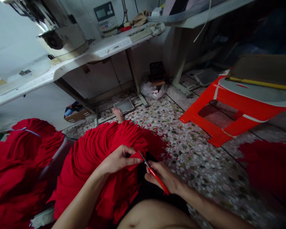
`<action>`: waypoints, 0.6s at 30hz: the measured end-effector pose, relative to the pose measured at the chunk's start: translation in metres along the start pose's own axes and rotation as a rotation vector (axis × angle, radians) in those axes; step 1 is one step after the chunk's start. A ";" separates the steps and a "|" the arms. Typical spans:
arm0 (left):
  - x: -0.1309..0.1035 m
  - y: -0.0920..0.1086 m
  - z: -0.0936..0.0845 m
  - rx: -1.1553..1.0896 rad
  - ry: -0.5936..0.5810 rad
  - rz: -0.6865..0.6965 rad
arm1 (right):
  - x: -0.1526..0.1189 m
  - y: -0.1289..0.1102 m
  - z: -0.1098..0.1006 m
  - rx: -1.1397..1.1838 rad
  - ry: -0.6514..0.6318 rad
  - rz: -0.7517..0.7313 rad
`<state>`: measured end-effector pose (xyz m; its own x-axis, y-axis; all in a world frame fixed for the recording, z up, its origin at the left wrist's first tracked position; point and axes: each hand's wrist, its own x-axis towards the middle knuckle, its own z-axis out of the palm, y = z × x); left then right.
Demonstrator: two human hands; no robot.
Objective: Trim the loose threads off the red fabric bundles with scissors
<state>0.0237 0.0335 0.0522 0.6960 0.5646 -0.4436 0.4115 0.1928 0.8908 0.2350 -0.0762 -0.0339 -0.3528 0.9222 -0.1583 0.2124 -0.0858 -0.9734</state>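
Observation:
Between the thumb and fingers of my left hand (121, 158) is pinched the edge of a red fabric piece (135, 155). My right hand (165, 176) grips a pair of scissors (158, 181) with red handles. The scissor blades point up and left, touching or very near the held fabric edge; whether they are parted I cannot tell. A thick stack of red fabric pieces (85, 159) lies over my lap, below my left forearm. Some of the stack is covered by my hands and arm.
To the left is another heap of red fabric (21, 159), tied with a pale strip. A sewing machine (64, 35) stands on the white table (105, 47). An orange stool (219, 117) is at the right. Red scraps (269, 168) lie on the speckled floor (188, 152).

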 end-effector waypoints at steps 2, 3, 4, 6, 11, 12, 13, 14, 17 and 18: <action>0.001 -0.001 0.000 0.014 -0.032 0.003 | 0.002 0.000 0.002 0.019 0.027 -0.001; 0.001 -0.001 0.000 0.019 -0.046 0.004 | 0.003 0.000 0.004 0.039 0.043 0.015; 0.002 0.000 0.000 0.026 -0.047 0.008 | 0.003 0.001 0.005 0.062 0.062 0.040; 0.001 0.003 0.000 0.042 -0.049 0.013 | 0.003 0.005 0.010 0.104 0.100 0.094; -0.012 0.014 -0.005 0.179 -0.149 0.095 | 0.000 0.024 0.016 0.180 0.207 0.141; -0.017 0.014 -0.006 0.220 -0.210 0.109 | 0.000 0.028 0.016 0.212 0.221 0.158; -0.023 0.012 -0.007 0.261 -0.275 0.117 | 0.001 0.031 0.014 0.245 0.229 0.180; -0.029 0.009 -0.008 0.303 -0.329 0.122 | 0.003 0.032 0.013 0.272 0.231 0.203; -0.048 -0.007 -0.004 0.426 -0.370 0.140 | 0.012 0.029 0.010 0.312 0.226 0.214; -0.054 -0.013 -0.002 0.455 -0.363 0.146 | 0.016 0.025 0.010 0.326 0.212 0.186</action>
<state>-0.0208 0.0016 0.0647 0.8877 0.2337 -0.3966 0.4515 -0.2741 0.8491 0.2249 -0.0672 -0.0625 -0.1330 0.9338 -0.3320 -0.0563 -0.3416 -0.9382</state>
